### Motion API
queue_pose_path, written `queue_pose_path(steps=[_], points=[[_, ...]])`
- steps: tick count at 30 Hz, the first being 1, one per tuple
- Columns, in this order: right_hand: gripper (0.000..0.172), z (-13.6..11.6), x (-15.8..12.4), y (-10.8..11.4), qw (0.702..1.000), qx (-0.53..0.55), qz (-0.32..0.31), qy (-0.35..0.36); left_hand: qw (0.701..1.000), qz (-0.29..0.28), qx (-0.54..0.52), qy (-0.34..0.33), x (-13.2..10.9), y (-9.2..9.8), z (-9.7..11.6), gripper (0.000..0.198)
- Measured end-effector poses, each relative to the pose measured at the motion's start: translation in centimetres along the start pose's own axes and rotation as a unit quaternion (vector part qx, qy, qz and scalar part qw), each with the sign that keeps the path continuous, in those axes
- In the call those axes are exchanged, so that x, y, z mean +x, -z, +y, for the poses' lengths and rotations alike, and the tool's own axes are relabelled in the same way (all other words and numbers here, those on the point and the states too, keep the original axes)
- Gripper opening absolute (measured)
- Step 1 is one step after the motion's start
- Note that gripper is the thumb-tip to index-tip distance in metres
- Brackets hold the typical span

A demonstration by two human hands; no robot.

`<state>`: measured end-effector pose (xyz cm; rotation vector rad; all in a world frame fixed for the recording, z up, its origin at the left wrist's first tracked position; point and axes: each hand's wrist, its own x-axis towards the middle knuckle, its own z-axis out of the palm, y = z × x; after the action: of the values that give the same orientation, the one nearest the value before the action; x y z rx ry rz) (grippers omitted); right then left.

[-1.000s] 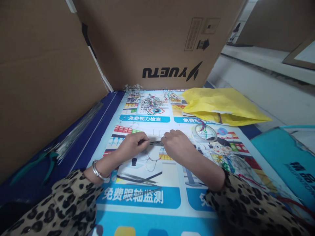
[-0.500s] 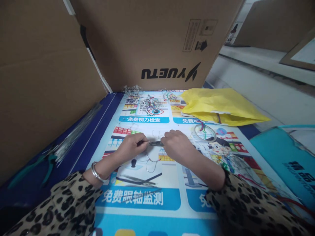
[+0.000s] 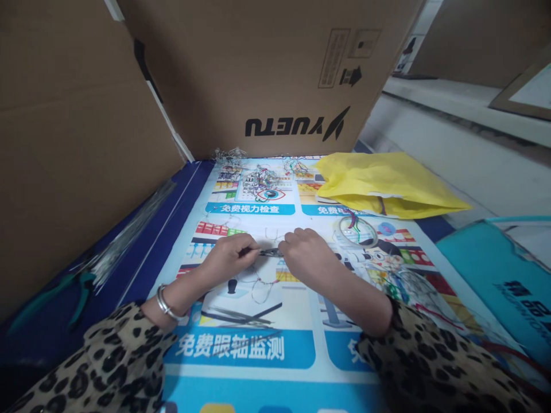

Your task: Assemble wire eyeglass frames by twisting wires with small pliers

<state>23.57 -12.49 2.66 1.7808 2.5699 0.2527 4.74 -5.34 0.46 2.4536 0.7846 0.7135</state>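
My left hand [image 3: 230, 257] and my right hand [image 3: 303, 252] meet over a printed poster [image 3: 258, 344] lying flat. The right hand is closed around small dark pliers [image 3: 270, 252] whose tip points left. The left hand pinches a thin wire [image 3: 258, 282] at that tip; the wire hangs down in loops onto the poster. A silver bangle [image 3: 166, 303] sits on my left wrist. Both sleeves are leopard print.
Cardboard boxes [image 3: 275, 69] wall the back and left. A yellow plastic bag [image 3: 383, 183] lies at the right rear, a teal bag [image 3: 503, 287] at the right. Green-handled pliers [image 3: 64, 289] and a bundle of straight wires [image 3: 129, 229] lie left. Wire pieces [image 3: 262, 178] pile by the box.
Both hands stay together at the pliers tip with only slight shifts; the view has drifted a little.
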Motion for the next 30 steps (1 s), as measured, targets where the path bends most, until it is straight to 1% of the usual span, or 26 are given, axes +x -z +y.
queue_pose_path(steps=[14,19,25,30], points=[[0.013,0.05,-0.03,0.01,1.000,-0.004,-0.004,0.006,0.999,-0.009,0.013,-0.050,0.10,0.23,0.45,0.012],[0.012,0.05,0.00,-0.01,1.000,0.005,0.001,0.004,0.997,-0.001,0.017,-0.071,0.09,0.17,0.40,0.014],[0.012,0.05,0.03,0.00,1.000,0.000,0.001,0.003,0.996,-0.006,0.026,-0.086,0.07,0.22,0.33,0.015],[0.013,0.01,0.11,0.05,1.000,0.005,-0.001,0.004,0.995,0.001,0.022,-0.095,0.07,0.21,0.29,0.014]])
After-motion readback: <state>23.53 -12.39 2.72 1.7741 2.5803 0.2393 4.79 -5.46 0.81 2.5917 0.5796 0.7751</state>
